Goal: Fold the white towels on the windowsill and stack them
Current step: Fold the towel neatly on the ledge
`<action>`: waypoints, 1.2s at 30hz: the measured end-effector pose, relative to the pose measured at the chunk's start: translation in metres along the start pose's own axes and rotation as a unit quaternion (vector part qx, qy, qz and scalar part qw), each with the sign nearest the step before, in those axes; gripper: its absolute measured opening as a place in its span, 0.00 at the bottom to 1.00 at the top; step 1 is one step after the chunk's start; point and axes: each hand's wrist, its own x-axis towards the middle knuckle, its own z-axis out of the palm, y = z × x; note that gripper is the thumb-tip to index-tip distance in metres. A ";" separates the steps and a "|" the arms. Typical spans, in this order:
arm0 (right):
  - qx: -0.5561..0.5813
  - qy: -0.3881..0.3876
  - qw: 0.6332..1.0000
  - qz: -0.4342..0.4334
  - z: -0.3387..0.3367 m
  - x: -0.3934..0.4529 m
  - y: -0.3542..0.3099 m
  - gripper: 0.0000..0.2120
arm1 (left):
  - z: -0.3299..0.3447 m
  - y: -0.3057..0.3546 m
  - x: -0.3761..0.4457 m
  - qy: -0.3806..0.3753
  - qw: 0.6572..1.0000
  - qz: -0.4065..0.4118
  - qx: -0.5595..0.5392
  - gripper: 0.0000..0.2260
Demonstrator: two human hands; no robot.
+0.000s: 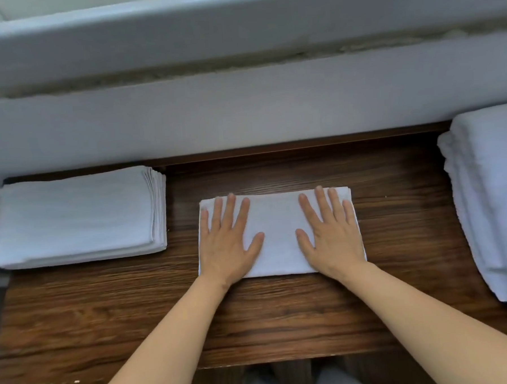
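You have both hands flat on the folded towel [279,234], which lies on the wooden surface [253,318] about mid-way between the two piles. Your left hand [228,246] covers the towel's left half and your right hand [331,240] its right half. The fingers [242,219] are straight and spread, palms down, pressing the cloth and pinching nothing.

Step in hand, as I read it: smoothing the fold flat. The towel already looks like a compact rectangle with tidy edges, so folding on this one seems nearly or fully done.

Left of the towel, well apart from it, sits the stack [74,218] of folded towels, layered edges showing on its right side. Right of the towel, also well apart, is a bulkier pile [488,209] of white towels, partly cut off by the frame edge; likely the ones still to fold, though I can't tell for sure.

The next move probably calls for you to slide fingers under the towel's two short edges, lift it level so the fold doesn't open, and set it squarely on the left stack with corners matched. If one more fold is needed, bring one short edge over to the other first.
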 end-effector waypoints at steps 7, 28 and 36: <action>0.034 0.003 0.995 0.089 -0.011 -0.004 0.020 0.37 | -0.010 -0.028 -0.013 -0.002 0.993 -0.099 -0.067 0.38; 0.429 -0.068 0.807 0.399 -0.076 0.021 0.009 0.14 | -0.064 -0.022 0.014 -0.079 0.847 -0.357 -0.385 0.23; 0.561 -0.084 0.700 0.433 -0.084 0.022 0.020 0.34 | -0.066 -0.031 0.012 -0.051 0.667 -0.397 -0.628 0.23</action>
